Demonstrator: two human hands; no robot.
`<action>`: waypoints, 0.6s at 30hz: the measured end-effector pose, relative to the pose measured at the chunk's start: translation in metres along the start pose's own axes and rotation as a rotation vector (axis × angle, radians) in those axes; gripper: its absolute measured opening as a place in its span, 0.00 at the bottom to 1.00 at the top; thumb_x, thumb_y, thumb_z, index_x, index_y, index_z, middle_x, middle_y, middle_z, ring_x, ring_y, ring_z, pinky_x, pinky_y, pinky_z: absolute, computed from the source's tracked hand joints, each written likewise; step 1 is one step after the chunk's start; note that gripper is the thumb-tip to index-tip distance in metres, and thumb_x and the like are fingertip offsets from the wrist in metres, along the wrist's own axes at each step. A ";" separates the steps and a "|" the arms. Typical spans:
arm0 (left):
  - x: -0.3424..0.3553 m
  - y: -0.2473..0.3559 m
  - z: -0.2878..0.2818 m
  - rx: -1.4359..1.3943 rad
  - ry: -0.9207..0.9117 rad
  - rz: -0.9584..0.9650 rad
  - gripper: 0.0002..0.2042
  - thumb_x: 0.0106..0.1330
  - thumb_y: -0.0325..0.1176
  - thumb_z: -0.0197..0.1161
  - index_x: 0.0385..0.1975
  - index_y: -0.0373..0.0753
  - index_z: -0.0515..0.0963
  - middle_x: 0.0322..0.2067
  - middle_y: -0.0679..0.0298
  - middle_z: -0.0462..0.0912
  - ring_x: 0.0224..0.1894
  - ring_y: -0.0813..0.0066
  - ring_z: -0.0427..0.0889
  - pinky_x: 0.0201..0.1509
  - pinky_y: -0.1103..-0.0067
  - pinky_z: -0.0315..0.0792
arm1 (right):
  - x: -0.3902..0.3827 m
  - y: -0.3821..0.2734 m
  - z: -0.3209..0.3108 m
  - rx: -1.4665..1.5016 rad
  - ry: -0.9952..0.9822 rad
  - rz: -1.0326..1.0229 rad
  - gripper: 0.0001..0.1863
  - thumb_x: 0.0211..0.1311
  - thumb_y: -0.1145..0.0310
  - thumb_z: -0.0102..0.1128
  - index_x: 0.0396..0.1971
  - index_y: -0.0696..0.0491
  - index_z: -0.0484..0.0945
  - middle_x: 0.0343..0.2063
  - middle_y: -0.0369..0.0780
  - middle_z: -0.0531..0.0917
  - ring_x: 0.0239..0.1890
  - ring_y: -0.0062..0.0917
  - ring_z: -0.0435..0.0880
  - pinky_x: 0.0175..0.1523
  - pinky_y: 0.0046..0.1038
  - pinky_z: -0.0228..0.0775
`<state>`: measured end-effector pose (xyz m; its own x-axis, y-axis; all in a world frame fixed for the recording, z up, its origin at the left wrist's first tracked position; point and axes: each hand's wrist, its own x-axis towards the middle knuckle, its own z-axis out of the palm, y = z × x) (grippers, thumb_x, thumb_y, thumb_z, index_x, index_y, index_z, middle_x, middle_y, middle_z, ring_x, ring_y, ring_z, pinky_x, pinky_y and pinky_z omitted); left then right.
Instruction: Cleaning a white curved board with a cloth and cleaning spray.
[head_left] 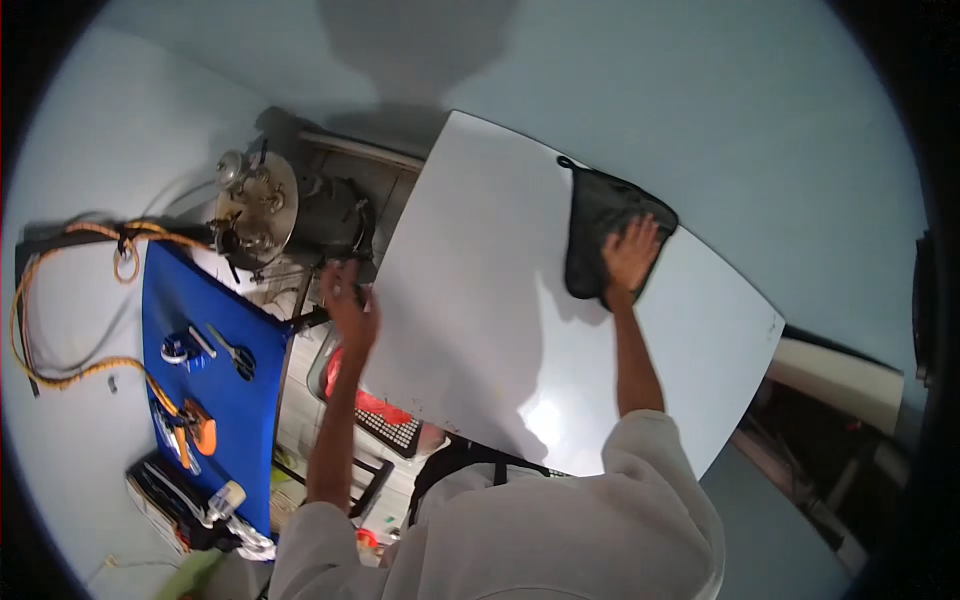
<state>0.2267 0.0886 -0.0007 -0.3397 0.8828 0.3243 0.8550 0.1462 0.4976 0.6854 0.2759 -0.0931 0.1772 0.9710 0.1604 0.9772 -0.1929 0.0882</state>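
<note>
My right hand (632, 252) lies flat, fingers spread, on a dark, flat, roughly square piece (597, 205) with black edging and a small loop at its far left corner. It looks like a folded cloth or a thin pouch; I cannot tell which. It rests near the far edge of a white table (460, 250). Off the table's left edge, my left hand (352, 308) hangs in the air with its fingers apart. I see nothing held in it, though its palm side is partly hidden.
Left of the white table, a round metal machine (265, 205) stands near the wall. A blue table (215, 300) carries scissors (238, 355), a tape roll (178, 348) and orange-handled tools (198, 428). An orange cable (70, 380) loops beside it. A black basket (395, 432) sits below.
</note>
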 end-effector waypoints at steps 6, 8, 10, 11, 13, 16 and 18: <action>-0.008 -0.139 -0.107 0.439 -0.161 -0.014 0.27 0.67 0.34 0.64 0.67 0.38 0.69 0.71 0.43 0.62 0.74 0.40 0.59 0.76 0.53 0.55 | -0.017 -0.213 -0.044 0.497 0.107 -0.607 0.32 0.63 0.56 0.62 0.66 0.52 0.72 0.71 0.46 0.67 0.74 0.41 0.62 0.76 0.48 0.52; -0.008 -0.174 -0.118 0.450 -0.299 -0.181 0.24 0.70 0.39 0.63 0.64 0.36 0.72 0.69 0.42 0.65 0.74 0.43 0.59 0.77 0.52 0.52 | -0.037 -0.214 -0.061 0.581 0.055 -0.879 0.30 0.64 0.56 0.62 0.65 0.47 0.74 0.70 0.45 0.69 0.73 0.42 0.63 0.75 0.49 0.53; -0.012 -0.197 -0.119 0.483 -0.405 -0.226 0.20 0.71 0.39 0.61 0.58 0.34 0.77 0.67 0.41 0.68 0.73 0.43 0.60 0.77 0.52 0.52 | -0.049 -0.188 -0.071 0.618 -0.133 -1.144 0.27 0.65 0.57 0.62 0.64 0.44 0.76 0.69 0.44 0.70 0.73 0.42 0.64 0.75 0.49 0.55; -0.015 -0.204 -0.118 0.464 -0.371 -0.165 0.17 0.71 0.39 0.61 0.50 0.33 0.81 0.65 0.43 0.71 0.72 0.45 0.63 0.77 0.52 0.51 | -0.043 -0.174 -0.071 0.652 -0.102 -1.194 0.27 0.65 0.57 0.62 0.64 0.43 0.76 0.69 0.44 0.70 0.73 0.42 0.64 0.75 0.50 0.55; -0.015 -0.211 -0.117 0.428 -0.327 -0.072 0.16 0.70 0.39 0.61 0.49 0.33 0.82 0.64 0.45 0.73 0.71 0.46 0.63 0.77 0.53 0.51 | -0.019 -0.144 -0.069 0.611 -0.201 -1.317 0.26 0.65 0.58 0.62 0.64 0.42 0.76 0.69 0.43 0.71 0.73 0.42 0.64 0.75 0.50 0.55; -0.007 -0.209 -0.124 0.407 -0.351 0.001 0.13 0.69 0.38 0.62 0.44 0.35 0.84 0.56 0.50 0.79 0.67 0.50 0.69 0.76 0.53 0.53 | 0.058 -0.154 -0.046 0.528 0.068 -0.941 0.30 0.67 0.56 0.59 0.68 0.45 0.71 0.69 0.45 0.70 0.73 0.43 0.64 0.72 0.50 0.57; 0.001 -0.204 -0.130 0.395 -0.354 0.038 0.11 0.68 0.37 0.62 0.41 0.36 0.84 0.51 0.53 0.82 0.63 0.53 0.73 0.76 0.54 0.55 | 0.073 -0.174 -0.034 0.519 0.077 -0.789 0.33 0.64 0.57 0.60 0.69 0.49 0.69 0.69 0.45 0.70 0.71 0.44 0.65 0.72 0.48 0.58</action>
<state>0.0004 0.0014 0.0028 -0.2113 0.9774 0.0106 0.9697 0.2082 0.1281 0.5240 0.3754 -0.0630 -0.5468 0.7789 0.3071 0.7449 0.6200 -0.2462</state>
